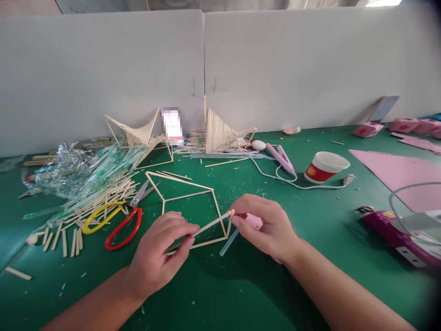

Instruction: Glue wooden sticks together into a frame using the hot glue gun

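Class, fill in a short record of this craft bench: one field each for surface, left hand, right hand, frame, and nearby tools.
surface: green mat
left hand: pinches thin stick
right hand: holds pink glue pen at stick's tip
frame: open stick frame lying flat
nearby tools: scissors left, red paper cup right
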Motion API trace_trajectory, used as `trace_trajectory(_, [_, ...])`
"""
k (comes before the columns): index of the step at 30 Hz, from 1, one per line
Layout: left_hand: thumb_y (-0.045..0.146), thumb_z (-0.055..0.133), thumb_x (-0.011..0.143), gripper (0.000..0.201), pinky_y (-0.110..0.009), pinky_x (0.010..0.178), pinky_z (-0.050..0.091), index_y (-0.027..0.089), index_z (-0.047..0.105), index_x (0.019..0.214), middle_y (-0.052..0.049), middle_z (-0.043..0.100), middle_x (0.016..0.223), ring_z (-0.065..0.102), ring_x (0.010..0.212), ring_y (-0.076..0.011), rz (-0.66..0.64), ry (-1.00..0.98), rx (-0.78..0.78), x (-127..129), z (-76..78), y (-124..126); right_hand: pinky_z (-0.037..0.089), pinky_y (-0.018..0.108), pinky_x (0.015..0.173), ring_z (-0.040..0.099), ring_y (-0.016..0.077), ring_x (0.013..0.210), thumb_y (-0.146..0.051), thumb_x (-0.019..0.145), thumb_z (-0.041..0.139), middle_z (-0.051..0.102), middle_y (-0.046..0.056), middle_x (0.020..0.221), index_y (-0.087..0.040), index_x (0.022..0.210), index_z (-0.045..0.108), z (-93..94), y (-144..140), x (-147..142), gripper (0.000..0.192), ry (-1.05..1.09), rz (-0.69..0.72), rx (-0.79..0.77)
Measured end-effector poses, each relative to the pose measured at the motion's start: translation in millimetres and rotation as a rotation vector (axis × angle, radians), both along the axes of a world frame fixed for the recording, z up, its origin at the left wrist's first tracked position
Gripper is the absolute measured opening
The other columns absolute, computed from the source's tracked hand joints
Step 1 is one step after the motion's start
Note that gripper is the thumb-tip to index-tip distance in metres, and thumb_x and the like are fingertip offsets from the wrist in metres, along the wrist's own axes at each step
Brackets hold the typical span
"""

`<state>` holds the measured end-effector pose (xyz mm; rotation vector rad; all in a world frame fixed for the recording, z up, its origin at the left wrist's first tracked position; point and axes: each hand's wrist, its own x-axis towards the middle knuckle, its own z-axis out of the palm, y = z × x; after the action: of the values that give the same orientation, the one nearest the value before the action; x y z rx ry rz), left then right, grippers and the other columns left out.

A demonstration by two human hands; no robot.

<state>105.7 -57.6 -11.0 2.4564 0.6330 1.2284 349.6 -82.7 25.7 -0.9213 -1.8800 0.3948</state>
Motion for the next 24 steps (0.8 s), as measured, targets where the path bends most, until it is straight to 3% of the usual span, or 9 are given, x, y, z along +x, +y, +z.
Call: trace_trajectory(24, [0.000, 0.060, 0.084, 0.029, -0.039, 0.094, 0.046, 0.018, 0.063, 0.107, -0.004, 0.067, 0.094, 0.061, 0.089, -0.0161, -0.015, 0.007, -0.041, 0.0, -1.2, 0.5, 0.047, 0.024, 0.054, 0.056, 0.0116, 0.059, -0.014, 0.085, 0.056, 0.063, 0.003, 0.068, -0.018, 0.082, 0.065, -2.3, 0.1, -2.8, 0.010, -0.027, -0.005, 0.025])
